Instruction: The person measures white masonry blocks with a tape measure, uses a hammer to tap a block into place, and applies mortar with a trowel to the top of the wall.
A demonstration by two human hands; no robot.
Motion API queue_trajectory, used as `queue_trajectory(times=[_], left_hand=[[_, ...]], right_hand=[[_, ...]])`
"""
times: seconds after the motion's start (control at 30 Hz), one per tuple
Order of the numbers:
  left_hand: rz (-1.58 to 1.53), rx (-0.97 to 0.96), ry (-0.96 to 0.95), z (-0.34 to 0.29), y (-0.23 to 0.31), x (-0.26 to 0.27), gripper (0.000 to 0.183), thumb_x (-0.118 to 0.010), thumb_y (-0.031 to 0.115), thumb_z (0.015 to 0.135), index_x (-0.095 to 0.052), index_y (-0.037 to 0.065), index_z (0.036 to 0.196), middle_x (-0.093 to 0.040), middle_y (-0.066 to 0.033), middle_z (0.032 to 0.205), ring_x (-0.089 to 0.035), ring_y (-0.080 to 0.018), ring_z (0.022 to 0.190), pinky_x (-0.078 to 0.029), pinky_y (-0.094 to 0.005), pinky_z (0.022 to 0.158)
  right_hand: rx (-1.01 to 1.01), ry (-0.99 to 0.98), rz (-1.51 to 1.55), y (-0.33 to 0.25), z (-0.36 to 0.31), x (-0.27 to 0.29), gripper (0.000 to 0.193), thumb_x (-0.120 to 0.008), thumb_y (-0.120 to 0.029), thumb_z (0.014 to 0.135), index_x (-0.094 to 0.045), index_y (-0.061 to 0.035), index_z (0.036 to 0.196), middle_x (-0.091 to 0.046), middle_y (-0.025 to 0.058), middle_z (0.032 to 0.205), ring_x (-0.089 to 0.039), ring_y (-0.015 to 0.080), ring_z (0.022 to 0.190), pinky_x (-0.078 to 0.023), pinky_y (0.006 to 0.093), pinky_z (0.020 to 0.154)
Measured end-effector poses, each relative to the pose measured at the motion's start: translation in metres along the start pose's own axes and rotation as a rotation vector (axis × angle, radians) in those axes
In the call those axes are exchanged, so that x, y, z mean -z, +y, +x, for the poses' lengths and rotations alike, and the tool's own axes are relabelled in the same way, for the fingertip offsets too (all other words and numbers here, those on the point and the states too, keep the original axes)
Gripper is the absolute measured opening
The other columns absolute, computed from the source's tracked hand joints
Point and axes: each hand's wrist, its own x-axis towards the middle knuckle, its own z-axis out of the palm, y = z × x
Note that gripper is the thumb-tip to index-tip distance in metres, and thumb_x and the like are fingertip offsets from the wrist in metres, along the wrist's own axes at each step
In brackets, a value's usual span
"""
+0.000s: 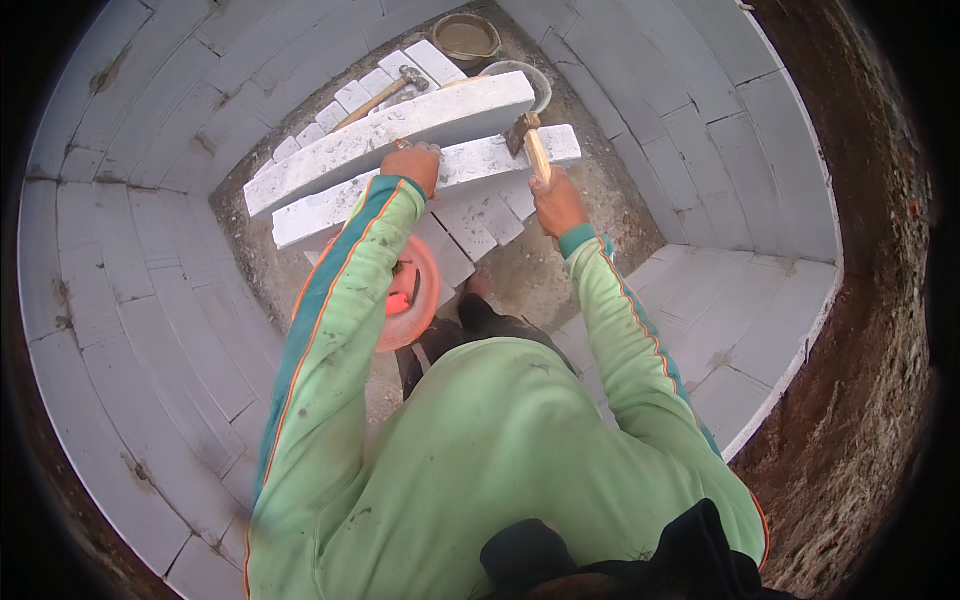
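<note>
Two long white lightweight blocks lie side by side across a stack, the far block (400,130) and the near block (480,165). My left hand (415,168) rests at the gap between them, on the near block's upper side. Its fingers are curled, and what they close on, if anything, is hidden. With my right hand (560,203) I grip the wooden handle of a hatchet (538,155). Its dark metal head is raised at the right part of the near block; whether it touches the block I cannot tell.
A wooden-handled hammer (380,97) lies on smaller blocks behind. Beyond stand a bucket of greyish contents (467,40) and a pale basin (540,85). An orange bucket (412,325) with tools inside is by my legs. Grey block walls (150,300) enclose me; earth (870,300) rises outside, right.
</note>
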Motion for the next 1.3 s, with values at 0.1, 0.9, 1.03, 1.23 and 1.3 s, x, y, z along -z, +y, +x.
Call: queue_trajectory(times=[0.1,0.9,1.03,1.23,1.3], left_hand=[[-0.016,0.026,0.012,-0.001,-0.002,-0.004,0.081,-0.087,0.033,0.066,-0.050,0.010,0.134,-0.058,-0.0108,0.127,-0.058,-0.0312,0.118,-0.055,-0.0444,0.088],[0.038,0.028,0.004,0.001,-0.001,0.000,0.088,-0.087,0.036,0.067,-0.046,0.012,0.141,-0.056,-0.0099,0.130,-0.058,-0.0302,0.118,-0.053,-0.0431,0.092],[0.046,0.029,-0.011,0.001,0.001,0.001,0.088,-0.086,0.037,0.068,-0.045,0.012,0.141,-0.056,-0.0098,0.129,-0.060,-0.0291,0.116,-0.053,-0.0424,0.091],[0.038,0.037,-0.003,-0.001,0.000,-0.001,0.086,-0.086,0.036,0.068,-0.046,0.012,0.140,-0.057,-0.0098,0.128,-0.060,-0.0290,0.115,-0.054,-0.0424,0.089],[0.062,0.024,0.006,0.001,0.004,0.005,0.085,-0.086,0.036,0.068,-0.047,0.012,0.139,-0.057,-0.0099,0.127,-0.060,-0.0288,0.115,-0.054,-0.0425,0.088]], right_hand=[[0.054,0.047,0.012,-0.015,-0.014,0.007,0.037,-0.054,-0.027,0.097,-0.047,0.0029,0.117,-0.063,0.0324,0.099,-0.061,0.0494,0.096,-0.047,0.0524,0.080],[0.133,0.128,-0.069,-0.007,-0.023,0.009,0.033,-0.054,-0.025,0.097,-0.045,0.0018,0.114,-0.064,0.0325,0.089,-0.061,0.0517,0.090,-0.047,0.0554,0.076],[0.089,0.105,-0.145,-0.013,-0.022,0.003,0.033,-0.055,-0.024,0.096,-0.045,0.0023,0.114,-0.064,0.0334,0.089,-0.061,0.0522,0.090,-0.047,0.0570,0.077],[0.110,0.097,-0.129,-0.030,-0.015,0.008,0.033,-0.055,-0.023,0.095,-0.045,0.0014,0.115,-0.063,0.0349,0.093,-0.061,0.0527,0.091,-0.047,0.0554,0.079],[0.082,0.078,-0.028,0.015,0.013,-0.008,0.032,-0.055,-0.024,0.095,-0.046,-0.0007,0.114,-0.064,0.0298,0.088,-0.063,0.0475,0.082,-0.049,0.0527,0.071]])
